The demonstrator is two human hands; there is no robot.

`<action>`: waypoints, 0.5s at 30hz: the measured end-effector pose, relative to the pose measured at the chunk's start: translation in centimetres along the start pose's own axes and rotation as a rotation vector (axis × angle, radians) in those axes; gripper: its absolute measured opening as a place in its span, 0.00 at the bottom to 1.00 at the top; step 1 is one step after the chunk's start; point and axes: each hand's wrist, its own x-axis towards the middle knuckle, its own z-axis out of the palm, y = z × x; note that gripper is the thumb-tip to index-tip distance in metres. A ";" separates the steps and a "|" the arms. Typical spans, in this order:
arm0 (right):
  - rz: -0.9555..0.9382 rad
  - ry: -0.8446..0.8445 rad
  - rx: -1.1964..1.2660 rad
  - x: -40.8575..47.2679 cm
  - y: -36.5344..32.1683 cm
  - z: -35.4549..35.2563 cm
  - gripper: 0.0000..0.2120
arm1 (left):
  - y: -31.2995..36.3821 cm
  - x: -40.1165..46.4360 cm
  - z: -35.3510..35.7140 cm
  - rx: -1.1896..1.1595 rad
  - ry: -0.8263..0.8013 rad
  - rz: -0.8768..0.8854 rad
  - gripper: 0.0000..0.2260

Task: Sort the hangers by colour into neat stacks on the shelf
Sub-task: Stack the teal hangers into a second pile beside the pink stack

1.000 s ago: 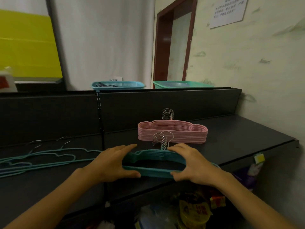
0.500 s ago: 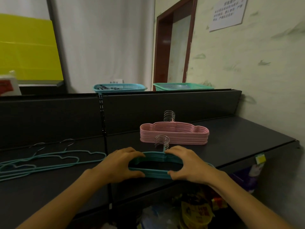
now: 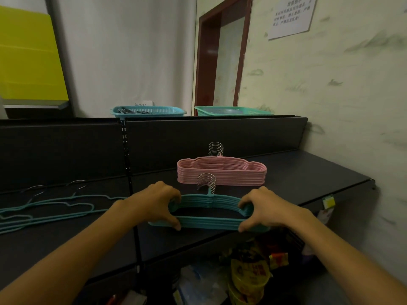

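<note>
A stack of teal hangers point(image 3: 209, 221) lies near the front edge of the dark shelf point(image 3: 308, 170), its metal hooks bunched together and pointing away from me. My left hand point(image 3: 158, 203) grips the stack's left end, fingers on the top bar and thumb on the bottom bar. My right hand point(image 3: 266, 209) grips the right end the same way. Just behind stands a neat stack of pink hangers point(image 3: 222, 171). Several loose teal hangers point(image 3: 50, 209) lie spread out on the shelf at the left.
A blue basket point(image 3: 148, 111) and a green basket point(image 3: 233, 111) sit on top of the shelf's back panel. The wall runs close along the right. Packaged goods point(image 3: 251, 274) fill the lower shelf under the front edge.
Both hands have shifted outward to the ends of the teal stack and curled round it. The hooks now sit bunched more tightly together.
</note>
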 end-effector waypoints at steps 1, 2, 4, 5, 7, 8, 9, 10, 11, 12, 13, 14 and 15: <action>0.000 -0.005 0.012 0.0 0.0 0.0 0.37 | 0.0 0.2 0.0 -0.006 -0.017 -0.001 0.32; -0.002 -0.011 0.018 0.0 -0.1 -0.1 0.37 | -0.1 0.3 0.0 -0.013 -0.036 -0.006 0.33; 0.001 -0.039 0.014 0.0 -0.2 -0.1 0.38 | -0.2 0.4 0.0 -0.023 -0.082 -0.024 0.34; 0.005 -0.052 0.005 0.0 -0.2 -0.2 0.38 | -0.3 0.5 0.0 -0.019 -0.103 -0.031 0.33; 0.007 -0.063 -0.013 0.1 -0.3 -0.3 0.37 | -0.2 0.6 -0.2 -0.003 -0.125 -0.037 0.32; 0.005 -0.058 -0.022 0.1 -0.2 -0.3 0.37 | -0.2 0.7 -0.3 0.008 -0.122 -0.033 0.32; 0.005 -0.053 -0.032 0.2 -0.2 -0.3 0.36 | -0.2 0.8 -0.3 0.015 -0.115 -0.030 0.31; 0.004 -0.048 -0.043 0.2 -0.1 -0.2 0.36 | -0.2 0.9 -0.2 0.017 -0.105 -0.029 0.31; 0.001 -0.040 -0.050 0.2 0.0 0.0 0.36 | -0.3 1.0 -0.1 0.012 -0.095 -0.029 0.30; -0.004 -0.029 -0.057 0.2 0.1 0.1 0.36 | -0.4 1.0 0.1 0.006 -0.087 -0.031 0.30; -0.005 -0.020 -0.061 0.3 0.2 0.3 0.37 | -0.5 1.0 0.2 0.002 -0.081 -0.032 0.31; -0.006 -0.014 -0.063 0.3 0.3 0.4 0.37 | -0.6 1.0 0.3 -0.001 -0.080 -0.035 0.31; -0.007 -0.010 -0.063 0.4 0.4 0.4 0.37 | -0.6 0.9 0.3 -0.003 -0.082 -0.037 0.30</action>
